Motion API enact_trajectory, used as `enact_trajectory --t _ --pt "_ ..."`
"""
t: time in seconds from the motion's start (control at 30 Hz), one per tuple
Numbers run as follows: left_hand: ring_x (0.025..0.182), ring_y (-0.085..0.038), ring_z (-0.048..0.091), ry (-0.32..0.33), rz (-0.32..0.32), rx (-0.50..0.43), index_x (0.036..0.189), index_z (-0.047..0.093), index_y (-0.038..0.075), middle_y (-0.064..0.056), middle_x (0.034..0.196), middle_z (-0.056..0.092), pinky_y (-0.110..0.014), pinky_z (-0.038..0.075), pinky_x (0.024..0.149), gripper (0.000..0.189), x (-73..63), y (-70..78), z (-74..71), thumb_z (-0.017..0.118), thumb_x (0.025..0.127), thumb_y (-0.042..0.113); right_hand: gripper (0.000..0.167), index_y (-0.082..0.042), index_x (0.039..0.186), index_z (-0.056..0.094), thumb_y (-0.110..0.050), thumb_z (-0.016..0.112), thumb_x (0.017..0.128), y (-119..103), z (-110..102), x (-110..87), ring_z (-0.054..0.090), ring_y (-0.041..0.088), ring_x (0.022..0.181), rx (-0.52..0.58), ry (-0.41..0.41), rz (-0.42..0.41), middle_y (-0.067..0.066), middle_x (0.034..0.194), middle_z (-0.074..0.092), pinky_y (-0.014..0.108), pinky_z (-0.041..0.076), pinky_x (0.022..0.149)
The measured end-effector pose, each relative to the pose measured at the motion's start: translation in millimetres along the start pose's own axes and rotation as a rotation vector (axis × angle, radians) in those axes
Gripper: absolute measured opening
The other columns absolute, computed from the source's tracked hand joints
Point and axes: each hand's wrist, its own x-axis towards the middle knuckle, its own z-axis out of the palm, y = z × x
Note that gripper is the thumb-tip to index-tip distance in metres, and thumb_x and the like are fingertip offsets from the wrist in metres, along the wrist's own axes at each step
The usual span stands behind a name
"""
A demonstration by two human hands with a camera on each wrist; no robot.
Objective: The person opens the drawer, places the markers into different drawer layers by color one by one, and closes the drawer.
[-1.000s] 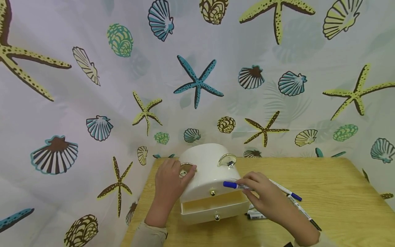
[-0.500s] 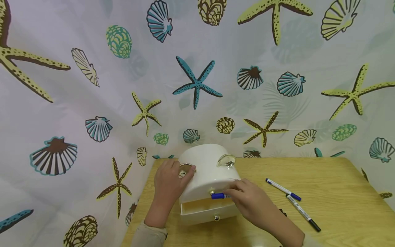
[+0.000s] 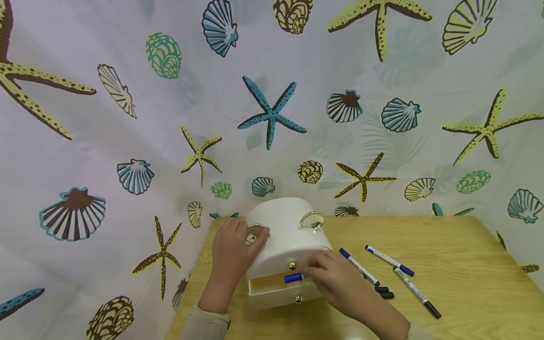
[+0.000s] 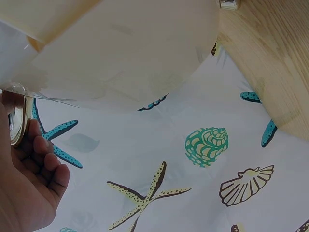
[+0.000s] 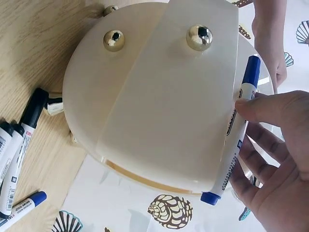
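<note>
A white, round-topped drawer box (image 3: 289, 224) with gold knobs and gold-rimmed ears stands on the table. Its lower drawer (image 3: 276, 298) is pulled partway out. At the box's left side my left hand (image 3: 233, 248) grips the gold-rimmed ear (image 3: 256, 227); the left wrist view shows its fingers (image 4: 46, 154) curled by that ear. My right hand (image 3: 342, 283) pinches a blue-capped marker (image 3: 293, 277) between thumb and fingers. That marker lies across the drawer opening in the head view, and along the drawer's edge in the right wrist view (image 5: 236, 130).
Right of the box lie blue-capped markers (image 3: 359, 267) and a black-capped marker (image 3: 416, 292), with more black caps (image 3: 384, 293) partly behind the right hand. A shell-and-starfish curtain (image 3: 318, 141) hangs behind the wooden table (image 3: 459, 259).
My right hand has moved left and down with the marker, from the box's upper front to the drawer opening. More loose markers now show behind it. My left hand has stayed in place.
</note>
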Motion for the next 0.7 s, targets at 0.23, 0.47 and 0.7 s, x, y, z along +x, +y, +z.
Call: enact_trajectory --t 0.23,0.47,0.7 --pt "0.062 -0.019 0.045 -0.003 0.003 0.003 0.067 0.048 0.011 -0.002 0.070 0.051 -0.030 0.037 0.053 0.056 -0.1 0.0 1.4 0.079 0.092 0.051 0.030 -0.021 0.111 0.081 -0.007 0.086 0.085 -1.7 4.6 3.2 0.063 0.014 0.099 -0.015 0.020 -0.029 -0.006 0.105 0.069 0.036 0.055 0.082" --pt "0.062 -0.020 0.044 -0.004 0.007 -0.001 0.068 0.048 0.011 -0.003 0.070 0.050 -0.031 0.037 0.054 0.056 -0.8 -1.4 2.4 0.078 0.093 0.051 0.034 -0.021 0.112 0.080 -0.004 0.088 0.083 0.0 -0.7 -0.9 0.064 0.013 0.097 0.013 0.033 -0.003 -0.005 0.108 0.070 0.034 0.056 0.080" --pt "0.063 -0.020 0.047 0.010 0.011 -0.002 0.068 0.049 0.010 -0.003 0.071 0.053 -0.032 0.039 0.054 0.056 -1.3 -2.0 3.7 0.078 0.093 0.051 0.040 -0.020 0.110 0.079 -0.003 0.092 0.077 11.1 -11.4 -14.3 0.066 0.013 0.096 -0.010 0.052 0.064 -0.006 0.110 0.071 0.033 0.058 0.077"
